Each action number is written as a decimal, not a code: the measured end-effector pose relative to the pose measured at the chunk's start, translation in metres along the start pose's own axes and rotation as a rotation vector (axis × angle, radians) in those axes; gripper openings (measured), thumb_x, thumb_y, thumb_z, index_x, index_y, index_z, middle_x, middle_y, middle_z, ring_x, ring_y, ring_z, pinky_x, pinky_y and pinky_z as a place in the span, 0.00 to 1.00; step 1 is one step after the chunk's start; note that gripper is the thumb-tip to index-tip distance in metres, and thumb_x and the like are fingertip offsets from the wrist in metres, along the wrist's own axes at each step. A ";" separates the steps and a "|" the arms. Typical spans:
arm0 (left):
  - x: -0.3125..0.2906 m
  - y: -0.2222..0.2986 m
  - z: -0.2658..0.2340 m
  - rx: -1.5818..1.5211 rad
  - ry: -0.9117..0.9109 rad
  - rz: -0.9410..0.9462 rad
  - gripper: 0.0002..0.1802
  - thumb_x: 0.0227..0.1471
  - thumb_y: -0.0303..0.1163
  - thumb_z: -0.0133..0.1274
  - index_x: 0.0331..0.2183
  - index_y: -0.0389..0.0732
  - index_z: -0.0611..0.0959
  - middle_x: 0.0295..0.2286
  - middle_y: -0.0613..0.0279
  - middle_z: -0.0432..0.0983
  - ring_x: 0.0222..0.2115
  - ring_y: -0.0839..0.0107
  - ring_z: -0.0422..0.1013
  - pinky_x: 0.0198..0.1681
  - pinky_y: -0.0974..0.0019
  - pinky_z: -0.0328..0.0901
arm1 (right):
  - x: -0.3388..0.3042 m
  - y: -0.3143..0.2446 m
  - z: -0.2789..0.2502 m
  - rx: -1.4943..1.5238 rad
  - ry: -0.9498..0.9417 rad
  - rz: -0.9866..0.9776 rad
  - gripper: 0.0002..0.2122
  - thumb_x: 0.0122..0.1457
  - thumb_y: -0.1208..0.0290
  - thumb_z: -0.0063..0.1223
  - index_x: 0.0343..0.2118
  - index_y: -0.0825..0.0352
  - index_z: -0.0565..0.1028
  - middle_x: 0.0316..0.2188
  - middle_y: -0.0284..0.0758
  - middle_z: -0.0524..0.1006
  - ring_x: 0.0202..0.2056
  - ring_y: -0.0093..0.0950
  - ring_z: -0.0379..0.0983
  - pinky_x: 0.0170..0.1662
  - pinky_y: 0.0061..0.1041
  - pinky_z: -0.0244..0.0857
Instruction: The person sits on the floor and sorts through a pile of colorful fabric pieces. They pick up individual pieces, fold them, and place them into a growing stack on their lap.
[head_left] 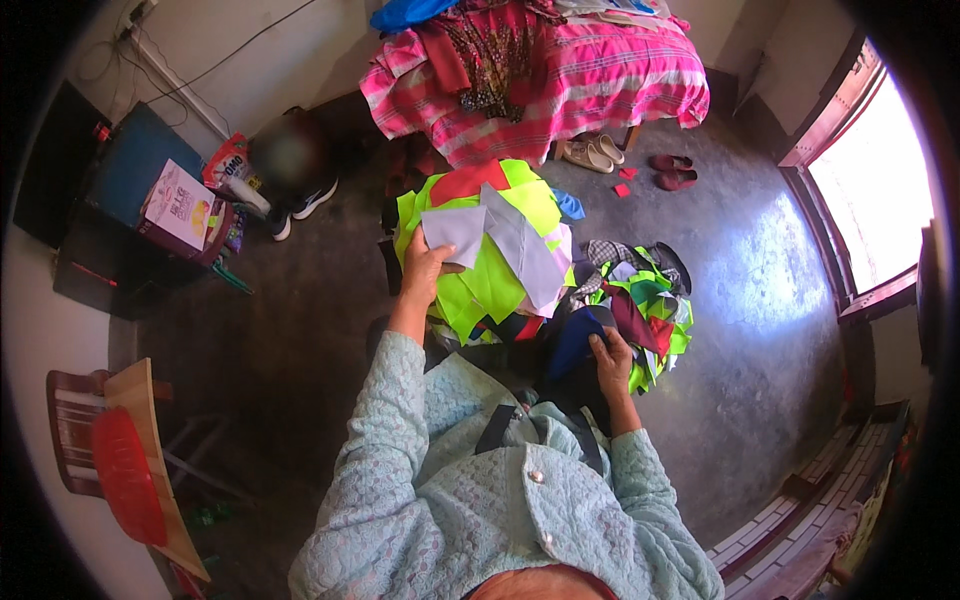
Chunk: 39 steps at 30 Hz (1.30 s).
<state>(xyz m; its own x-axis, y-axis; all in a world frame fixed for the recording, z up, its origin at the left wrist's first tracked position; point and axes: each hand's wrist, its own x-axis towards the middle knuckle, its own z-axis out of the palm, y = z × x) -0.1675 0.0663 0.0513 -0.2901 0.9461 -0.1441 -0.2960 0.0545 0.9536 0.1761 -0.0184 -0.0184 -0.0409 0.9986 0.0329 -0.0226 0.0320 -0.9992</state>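
Observation:
My left hand (425, 275) pinches the edge of a light grey fabric piece (455, 232) against a heaped pile of cloth scraps (472, 292) in front of me. Neon yellow pieces make up most of this heap, with a red scrap (468, 182) at its far side and a longer grey strip (528, 252) across it. Lower and to the right, my right hand (612, 366) is closed on a dark blue fabric piece (574, 342). Just beyond that hand lies a second mixed pile (678, 322) of neon, maroon, green and checked scraps.
A bed with a pink plaid cover (620, 75) stands at the far side, with pale shoes (592, 153) and dark red shoes (673, 172) nearby. At left are a dark cabinet (95, 275) and a wooden chair (75, 430). A bright opening (870, 180) is at right.

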 end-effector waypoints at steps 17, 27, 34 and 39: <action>0.014 0.085 0.011 -0.176 -0.179 0.321 0.45 0.44 0.16 0.51 0.61 0.47 0.53 0.48 0.60 0.66 0.44 0.67 0.69 0.36 0.66 0.73 | 0.000 -0.002 0.001 -0.041 0.000 -0.036 0.07 0.59 0.71 0.53 0.37 0.68 0.75 0.25 0.22 0.73 0.26 0.11 0.65 0.28 0.13 0.61; -0.003 -0.013 -0.013 -0.115 -0.005 0.132 0.43 0.44 0.14 0.44 0.61 0.45 0.51 0.50 0.56 0.64 0.40 0.62 0.72 0.28 0.65 0.75 | 0.002 0.005 -0.002 -0.088 0.000 -0.044 0.07 0.59 0.72 0.52 0.37 0.69 0.75 0.25 0.23 0.73 0.25 0.12 0.66 0.28 0.13 0.62; -0.030 0.006 0.007 -0.169 0.048 0.189 0.40 0.45 0.14 0.44 0.60 0.47 0.57 0.49 0.57 0.65 0.40 0.63 0.71 0.28 0.66 0.75 | 0.001 0.001 0.000 -0.057 0.002 -0.027 0.08 0.58 0.72 0.53 0.37 0.69 0.75 0.24 0.23 0.73 0.24 0.11 0.65 0.28 0.13 0.62; -0.027 0.009 0.000 -0.202 -0.056 0.042 0.30 0.47 0.17 0.45 0.54 0.41 0.68 0.46 0.54 0.68 0.38 0.64 0.73 0.30 0.65 0.75 | 0.001 0.000 0.000 -0.068 0.010 -0.033 0.08 0.58 0.71 0.53 0.37 0.69 0.75 0.24 0.23 0.73 0.25 0.11 0.65 0.28 0.13 0.62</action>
<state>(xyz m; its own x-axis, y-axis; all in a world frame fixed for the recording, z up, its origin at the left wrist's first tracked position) -0.1623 0.0417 0.0635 -0.2564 0.9628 -0.0849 -0.4623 -0.0450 0.8856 0.1756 -0.0178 -0.0185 -0.0309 0.9974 0.0658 0.0441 0.0671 -0.9968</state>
